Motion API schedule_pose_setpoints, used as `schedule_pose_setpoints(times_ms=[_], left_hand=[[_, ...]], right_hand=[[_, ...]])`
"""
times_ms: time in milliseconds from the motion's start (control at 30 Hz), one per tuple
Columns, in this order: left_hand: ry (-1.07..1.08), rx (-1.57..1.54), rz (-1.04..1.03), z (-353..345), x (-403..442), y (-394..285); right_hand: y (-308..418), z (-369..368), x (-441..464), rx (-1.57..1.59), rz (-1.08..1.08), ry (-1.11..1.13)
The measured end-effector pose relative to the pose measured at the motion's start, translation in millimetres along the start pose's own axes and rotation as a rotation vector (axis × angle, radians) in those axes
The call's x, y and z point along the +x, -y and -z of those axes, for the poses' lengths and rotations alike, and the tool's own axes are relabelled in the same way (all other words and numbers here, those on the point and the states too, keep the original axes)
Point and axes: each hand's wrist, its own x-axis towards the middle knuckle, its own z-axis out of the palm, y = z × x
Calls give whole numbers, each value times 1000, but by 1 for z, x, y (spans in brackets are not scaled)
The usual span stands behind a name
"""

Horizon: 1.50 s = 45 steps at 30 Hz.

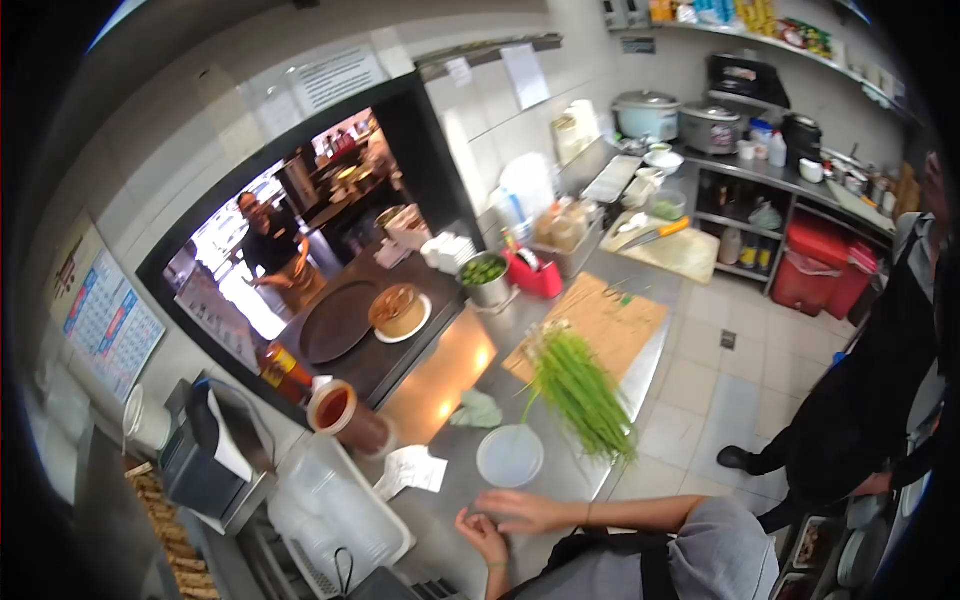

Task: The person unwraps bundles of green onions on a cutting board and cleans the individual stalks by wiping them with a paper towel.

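My left hand and my right hand are close together over the near edge of the steel counter. The right fingers stretch out above the left hand, whose fingers are loosely bent and apart. I see nothing held in either. Just beyond them is a round, translucent plastic lid or shallow tub. A large bunch of green onions lies with its root ends on a wooden cutting board and its green tops on the counter. A crumpled pale green cloth and a paper slip lie nearby.
A sauce container and a white bin of clear plastic pieces stand left. Beyond are a metal pot of greens, a red holder and an orange-handled knife. A person stands right; another is beyond the hatch.
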Motion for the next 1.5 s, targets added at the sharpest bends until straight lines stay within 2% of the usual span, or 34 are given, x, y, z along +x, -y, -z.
schedule_pose_setpoints(times_ms=[67,133,233,300,367,467,533,567,600,667,733,767,833,933,967,1000,1067,1100,1133,1167,1200,1233,1333,1400,1467,1500], left_hand=[[269,-257,159,-11,-15,-27],[456,-474,307,-29,-25,-50],[564,-661,413,-48,-33,-74],[564,-751,384,-52,-34,-80],[560,-856,269,-51,-33,-83],[617,-1030,-159,-42,-30,-78],[716,-1137,-494,-51,-29,-86],[741,-1154,-572,-66,-29,-95],[715,-1071,-525,-103,-33,-120],[676,-905,-430,-178,-39,-169],[707,-71,-859,-264,-8,-154],[684,373,-999,-299,-5,-148],[750,406,-1175,-372,-15,-150],[1013,541,-765,-443,-38,-84],[1095,561,-584,-465,-49,-11],[1175,242,-55,-480,-45,-17],[1153,-425,1001,-492,-37,-24],[1027,-841,1323,-494,-30,-32],[973,-826,1192,-496,-27,-53],[931,-804,1055,-501,-23,-87],[895,-789,922,-505,-21,-119],[784,-692,592,-504,-13,-144],[1068,-1229,634,-482,26,-195],[996,-1169,528,-477,45,-184],[941,-1003,453,-481,68,-170],[858,-1024,531,-483,80,-161]], right_hand=[[30,-7,-10,-149,257,-62],[63,-6,-21,-241,308,32],[87,-4,-28,-317,395,149],[76,-2,-30,-277,471,131],[54,-1,-30,-200,567,47],[26,12,-36,-43,654,-105],[15,36,-45,6,415,-68],[8,52,-48,19,300,-42],[4,68,-53,356,133,-45],[-8,114,-65,744,-222,-9],[-25,178,-84,969,-466,-125],[-33,217,-98,1053,-545,-231],[-36,312,-127,1085,-429,-584],[3,441,-164,862,0,-1189],[25,467,-165,405,34,-1329],[38,487,-165,-64,83,-1420],[24,481,-170,-459,107,-1361],[11,462,-177,-642,117,-1339],[-10,426,-204,-599,-336,-952],[-41,393,-243,-673,-557,-618],[-77,358,-286,-749,-703,-243],[-107,351,-317,-961,-649,65],[-78,407,-280,-1655,-554,-374],[-136,448,-294,-942,-779,-682],[-132,509,-211,-706,-603,-790],[-136,535,-173,-597,-525,-757]])
